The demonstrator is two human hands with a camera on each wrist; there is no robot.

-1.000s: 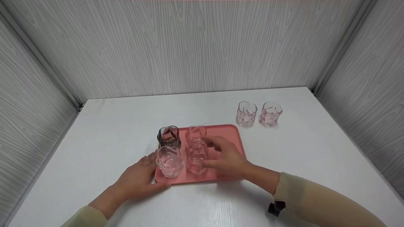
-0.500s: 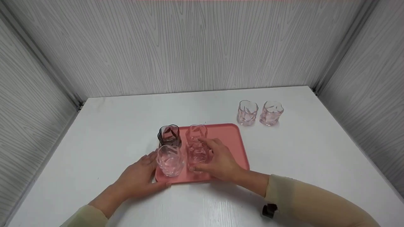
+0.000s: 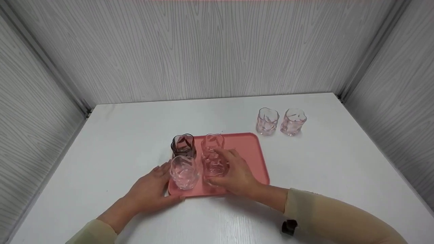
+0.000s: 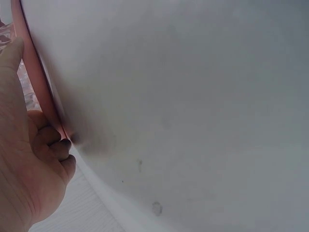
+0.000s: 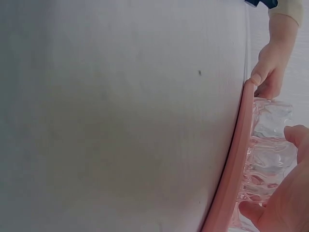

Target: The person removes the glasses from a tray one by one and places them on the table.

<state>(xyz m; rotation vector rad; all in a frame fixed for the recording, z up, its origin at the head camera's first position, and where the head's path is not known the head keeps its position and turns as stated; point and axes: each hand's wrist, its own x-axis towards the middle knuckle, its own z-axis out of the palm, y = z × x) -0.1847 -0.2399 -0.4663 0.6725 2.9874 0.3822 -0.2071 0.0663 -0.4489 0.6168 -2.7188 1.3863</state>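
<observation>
A pink rectangular tray (image 3: 249, 150) lies on the white table. My left hand (image 3: 149, 192) grips its front left corner, thumb along the front edge; curled fingers meet the rim in the left wrist view. My right hand (image 3: 239, 176) holds a clear wavy glass (image 3: 214, 166) at the front middle of the tray, thumb at its near side and fingers behind. Left of it stands another clear glass (image 3: 184, 173), beside my left fingertips. Behind these are a dark tinted glass (image 3: 183, 144) and a further clear glass (image 3: 213, 140).
Two pale pink glasses, one on the left (image 3: 267, 122) and one on the right (image 3: 293, 122), stand on the white table (image 3: 135, 125) behind the tray's right corner. Grey wood-grain panels (image 3: 210, 51) close off the back and both sides.
My right hand has moved left and closed in around the front middle glass. The left hand keeps its hold on the tray corner.
</observation>
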